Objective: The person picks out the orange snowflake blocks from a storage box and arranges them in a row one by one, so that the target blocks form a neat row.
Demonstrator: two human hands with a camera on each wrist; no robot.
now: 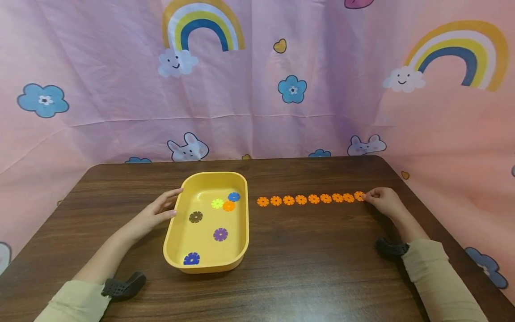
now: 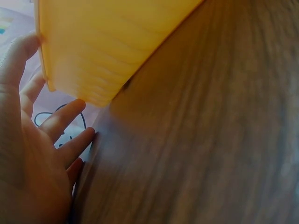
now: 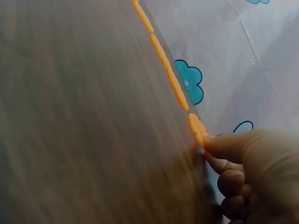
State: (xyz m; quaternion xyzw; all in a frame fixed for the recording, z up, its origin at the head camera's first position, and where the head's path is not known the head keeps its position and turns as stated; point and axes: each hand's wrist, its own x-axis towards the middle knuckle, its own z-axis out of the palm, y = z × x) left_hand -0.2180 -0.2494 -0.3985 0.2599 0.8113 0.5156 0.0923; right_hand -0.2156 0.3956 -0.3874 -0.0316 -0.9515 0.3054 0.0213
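At the right end of a row of orange notched plastic discs, my right hand pinches the last orange notched disc between thumb and forefinger. In the right wrist view that disc is slightly tilted beside the row, its outer edge at my fingertips. My left hand rests against the left side of a yellow plastic tub, fingers spread and fairly straight. The left wrist view shows the thumb at the tub's rim.
Inside the tub lie loose notched discs: brown, purple, dark blue, lime, orange and blue. The brown wooden table ends at a patterned pink cloth behind and at the right.
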